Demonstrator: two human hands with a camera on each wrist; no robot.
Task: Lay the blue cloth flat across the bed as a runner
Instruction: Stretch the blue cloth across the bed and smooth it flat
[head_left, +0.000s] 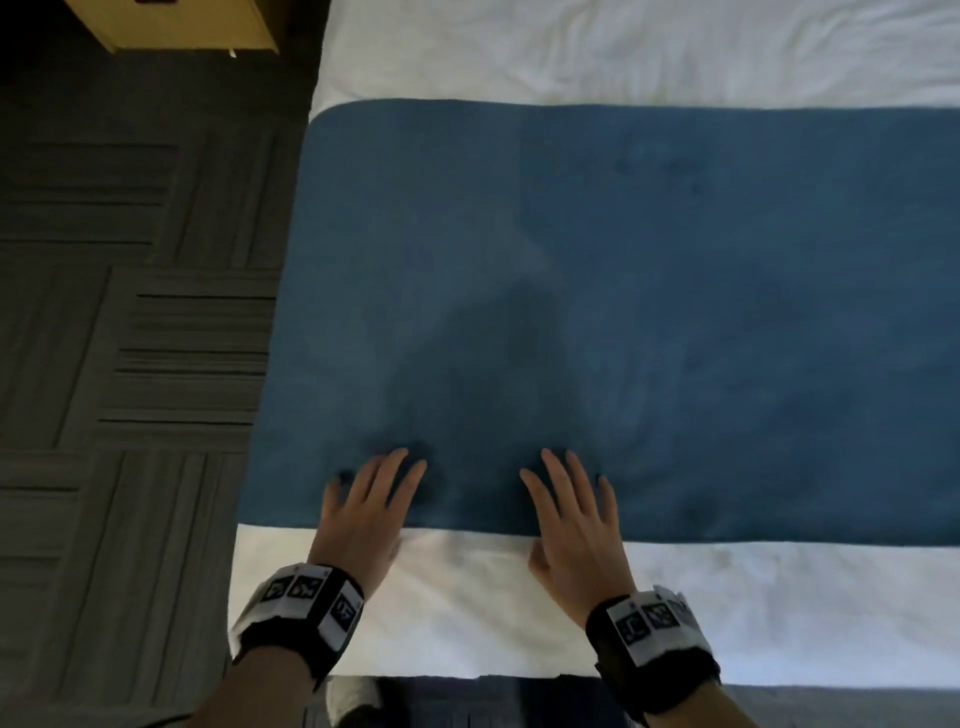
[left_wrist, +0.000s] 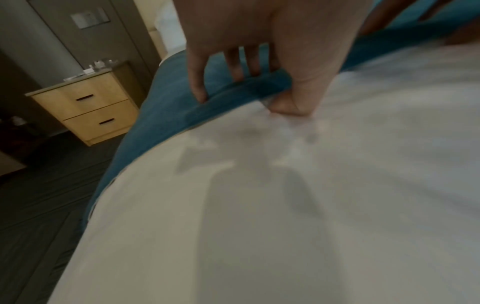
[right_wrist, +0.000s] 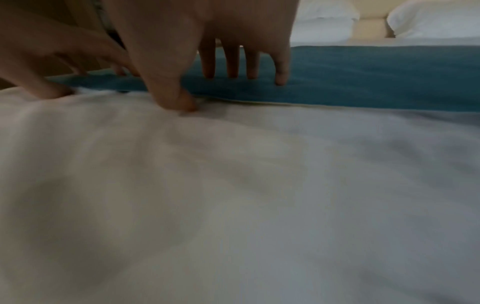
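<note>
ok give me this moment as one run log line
blue cloth: spread flat across bed | left hand: fingers on near edge, thumb on sheet | right hand: same | no grip

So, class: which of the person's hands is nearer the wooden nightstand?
Left. The left hand presses the blue cloth by the bed's left edge, the nightstand's side; the right hand sits further right.

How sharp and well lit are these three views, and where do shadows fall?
Head view: fairly sharp but dim, a soft shadow on the blue cloth above the left hand and right hand. Left wrist view: foreground white sheet blurred, carrying a grey shadow; wooden nightstand clearer, bed edge bowed by the lens. Right wrist view: sheet smeared, fingers dark.
</note>
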